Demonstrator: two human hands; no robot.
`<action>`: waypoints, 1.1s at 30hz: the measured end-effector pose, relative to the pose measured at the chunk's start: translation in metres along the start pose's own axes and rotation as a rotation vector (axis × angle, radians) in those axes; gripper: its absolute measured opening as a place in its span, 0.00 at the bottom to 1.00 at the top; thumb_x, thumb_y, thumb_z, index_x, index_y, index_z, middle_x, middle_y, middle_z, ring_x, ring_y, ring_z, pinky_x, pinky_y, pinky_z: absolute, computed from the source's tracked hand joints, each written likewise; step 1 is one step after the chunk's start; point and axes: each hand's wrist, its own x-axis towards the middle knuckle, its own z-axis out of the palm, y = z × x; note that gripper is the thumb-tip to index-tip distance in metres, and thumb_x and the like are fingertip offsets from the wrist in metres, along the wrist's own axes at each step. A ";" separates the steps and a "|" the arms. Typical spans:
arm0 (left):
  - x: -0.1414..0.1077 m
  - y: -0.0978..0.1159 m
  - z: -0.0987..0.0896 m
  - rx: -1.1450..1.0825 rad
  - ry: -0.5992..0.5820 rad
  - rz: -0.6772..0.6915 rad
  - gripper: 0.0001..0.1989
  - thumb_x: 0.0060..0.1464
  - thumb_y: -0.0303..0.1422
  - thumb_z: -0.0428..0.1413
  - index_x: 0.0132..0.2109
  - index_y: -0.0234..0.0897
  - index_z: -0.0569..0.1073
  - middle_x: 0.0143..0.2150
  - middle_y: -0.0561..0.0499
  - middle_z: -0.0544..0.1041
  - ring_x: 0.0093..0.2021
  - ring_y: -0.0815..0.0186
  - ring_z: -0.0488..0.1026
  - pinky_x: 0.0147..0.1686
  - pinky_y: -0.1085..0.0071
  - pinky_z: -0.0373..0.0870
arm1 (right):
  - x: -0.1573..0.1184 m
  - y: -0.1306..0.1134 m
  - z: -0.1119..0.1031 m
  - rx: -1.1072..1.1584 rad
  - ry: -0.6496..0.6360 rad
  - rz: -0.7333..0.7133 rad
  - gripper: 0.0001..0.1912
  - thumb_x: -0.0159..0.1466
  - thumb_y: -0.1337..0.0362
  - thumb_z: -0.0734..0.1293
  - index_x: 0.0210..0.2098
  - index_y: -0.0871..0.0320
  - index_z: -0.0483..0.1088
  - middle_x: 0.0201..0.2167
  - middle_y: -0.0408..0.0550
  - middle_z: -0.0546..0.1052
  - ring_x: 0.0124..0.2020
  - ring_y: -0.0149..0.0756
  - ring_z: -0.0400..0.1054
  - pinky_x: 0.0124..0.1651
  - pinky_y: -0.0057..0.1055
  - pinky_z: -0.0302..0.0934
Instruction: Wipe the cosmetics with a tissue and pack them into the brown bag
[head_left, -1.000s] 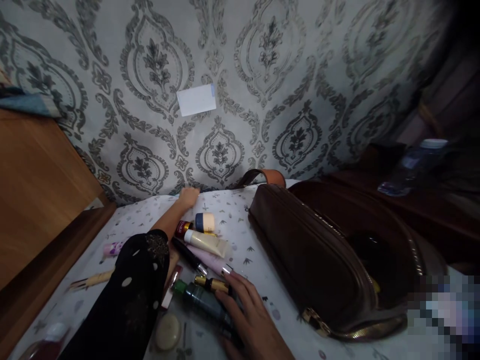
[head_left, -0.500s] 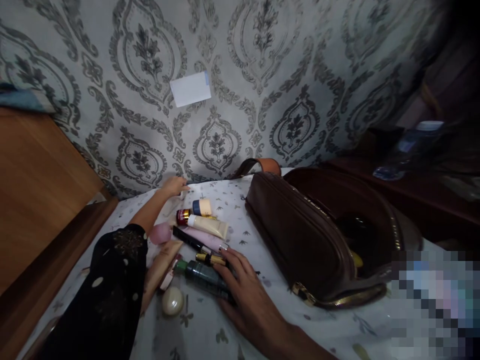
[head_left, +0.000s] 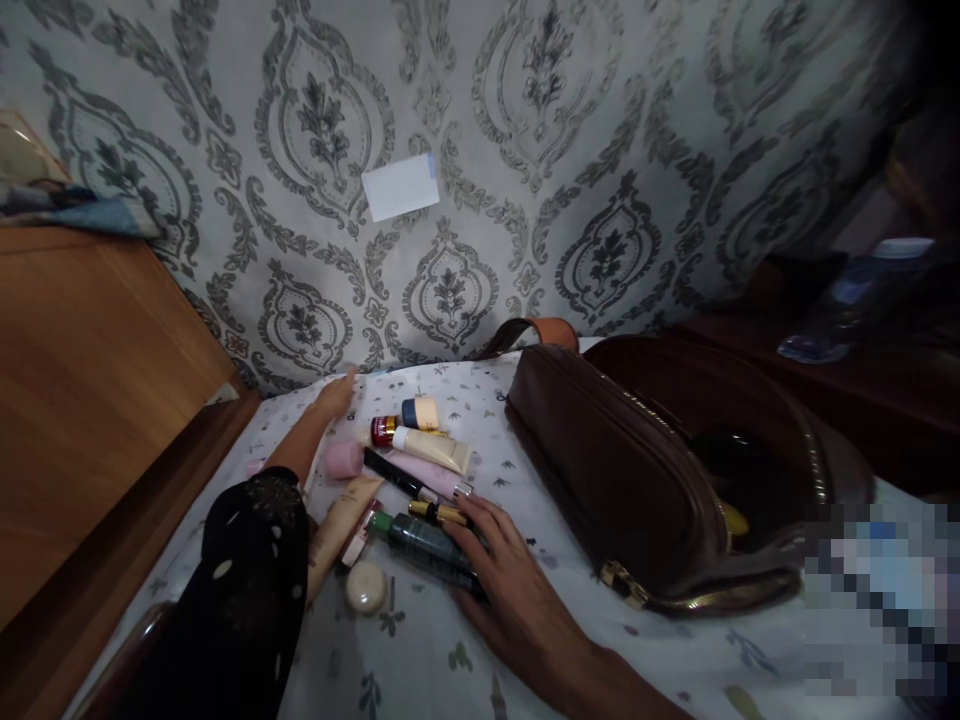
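Note:
My left hand (head_left: 335, 398) reaches over the sheet close to the wall, side-on, with one finger stretched out and the others partly hidden. My right hand (head_left: 514, 585) lies over the near end of a dark green bottle (head_left: 420, 543), fingers extended, its fingertips at a gold-and-black lipstick tube (head_left: 435, 513). Beside these are a black slim tube (head_left: 394, 472), a pink tube (head_left: 427, 474), a cream tube (head_left: 431, 450), a red jar with gold band (head_left: 384, 431) and a blue-capped jar (head_left: 420, 413). Nearer my left sleeve are a pink round item (head_left: 343, 460), a beige tube (head_left: 341, 525) and a round cream-lidded jar (head_left: 367, 587).
A brown leather bag (head_left: 600, 480) stands unzipped at the right, dark inside. Behind it a clear plastic bottle (head_left: 832, 310) rests on a dark surface. A wooden panel (head_left: 97, 380) borders the left side. The patterned wall (head_left: 450, 200) closes off the back.
My left hand has drawn back slightly toward me and left, its fingers less spread. My right hand keeps its place over the green bottle. The whole view has shifted slightly.

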 end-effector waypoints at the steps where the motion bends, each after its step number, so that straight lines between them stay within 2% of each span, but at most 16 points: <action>1: -0.002 -0.002 -0.001 0.009 0.034 -0.027 0.19 0.63 0.37 0.57 0.58 0.35 0.69 0.56 0.43 0.73 0.51 0.58 0.75 0.49 0.55 0.75 | 0.000 0.000 0.000 -0.004 0.004 0.000 0.30 0.59 0.76 0.63 0.60 0.59 0.61 0.64 0.63 0.62 0.67 0.54 0.53 0.62 0.58 0.63; 3: -0.007 -0.001 -0.003 0.021 0.100 -0.040 0.19 0.63 0.38 0.57 0.58 0.36 0.69 0.57 0.43 0.72 0.52 0.57 0.74 0.50 0.54 0.75 | 0.000 0.001 0.000 -0.017 0.004 0.000 0.30 0.58 0.77 0.63 0.60 0.59 0.61 0.64 0.63 0.62 0.67 0.55 0.54 0.62 0.58 0.63; 5: -0.010 0.004 -0.003 0.029 0.131 0.004 0.19 0.64 0.38 0.56 0.58 0.37 0.69 0.58 0.43 0.71 0.53 0.57 0.73 0.51 0.53 0.74 | 0.000 0.002 0.000 -0.031 -0.003 -0.004 0.30 0.58 0.76 0.63 0.60 0.59 0.61 0.64 0.63 0.62 0.67 0.55 0.54 0.62 0.58 0.64; 8: -0.013 0.015 0.001 0.048 0.089 0.082 0.17 0.64 0.38 0.56 0.57 0.37 0.71 0.58 0.43 0.72 0.53 0.58 0.73 0.51 0.54 0.74 | 0.000 0.003 0.001 -0.044 -0.009 -0.020 0.28 0.60 0.75 0.63 0.60 0.59 0.60 0.64 0.62 0.62 0.67 0.55 0.54 0.62 0.58 0.64; 10: -0.016 0.015 0.002 0.074 0.057 0.077 0.16 0.64 0.38 0.56 0.56 0.37 0.71 0.57 0.43 0.73 0.52 0.59 0.74 0.50 0.55 0.75 | 0.001 0.003 0.001 -0.045 -0.004 -0.025 0.27 0.61 0.75 0.62 0.60 0.59 0.61 0.64 0.62 0.62 0.67 0.54 0.54 0.62 0.57 0.64; 13: -0.031 -0.001 -0.004 0.127 0.057 -0.012 0.17 0.64 0.38 0.56 0.57 0.37 0.70 0.58 0.43 0.72 0.53 0.57 0.73 0.51 0.54 0.74 | 0.001 0.002 0.001 -0.038 -0.004 -0.016 0.26 0.62 0.74 0.62 0.60 0.59 0.61 0.64 0.62 0.62 0.66 0.53 0.55 0.61 0.57 0.65; 19: -0.083 -0.057 -0.027 0.190 -0.017 -0.250 0.18 0.63 0.38 0.57 0.57 0.35 0.70 0.55 0.43 0.73 0.51 0.58 0.75 0.49 0.55 0.75 | 0.002 0.001 0.001 -0.019 0.000 -0.010 0.27 0.61 0.75 0.63 0.59 0.60 0.63 0.63 0.62 0.63 0.67 0.53 0.54 0.63 0.56 0.63; 22: -0.083 -0.062 -0.041 0.180 0.003 -0.302 0.17 0.63 0.38 0.57 0.57 0.36 0.70 0.56 0.44 0.73 0.51 0.58 0.74 0.49 0.56 0.75 | 0.002 0.000 0.001 -0.009 0.005 -0.008 0.26 0.61 0.75 0.62 0.59 0.60 0.63 0.63 0.62 0.64 0.67 0.53 0.54 0.63 0.57 0.63; 24: -0.063 -0.050 -0.045 0.147 0.020 -0.267 0.17 0.64 0.38 0.56 0.56 0.37 0.71 0.56 0.44 0.73 0.52 0.58 0.74 0.50 0.56 0.75 | 0.002 0.000 0.001 -0.006 0.008 -0.009 0.26 0.61 0.75 0.62 0.59 0.60 0.63 0.63 0.62 0.64 0.67 0.53 0.54 0.63 0.58 0.63; 26: -0.033 -0.026 -0.043 0.094 0.016 -0.182 0.17 0.64 0.38 0.56 0.56 0.37 0.71 0.56 0.43 0.73 0.51 0.58 0.74 0.50 0.55 0.75 | 0.001 0.000 0.002 -0.003 0.006 -0.006 0.27 0.61 0.75 0.62 0.59 0.59 0.63 0.63 0.61 0.64 0.67 0.53 0.54 0.63 0.57 0.63; 30: 0.027 0.034 -0.019 -0.006 -0.011 -0.049 0.17 0.64 0.38 0.56 0.56 0.37 0.71 0.57 0.44 0.73 0.51 0.58 0.74 0.50 0.56 0.75 | -0.001 -0.001 0.002 0.001 -0.008 0.015 0.29 0.59 0.76 0.63 0.59 0.60 0.64 0.64 0.61 0.63 0.67 0.53 0.54 0.64 0.57 0.62; 33: 0.054 0.064 0.000 -0.040 -0.046 -0.047 0.18 0.64 0.38 0.56 0.57 0.36 0.71 0.56 0.44 0.73 0.51 0.58 0.74 0.49 0.55 0.75 | -0.002 -0.002 0.001 -0.012 -0.047 0.043 0.31 0.58 0.76 0.64 0.60 0.61 0.64 0.64 0.62 0.63 0.67 0.54 0.54 0.65 0.57 0.61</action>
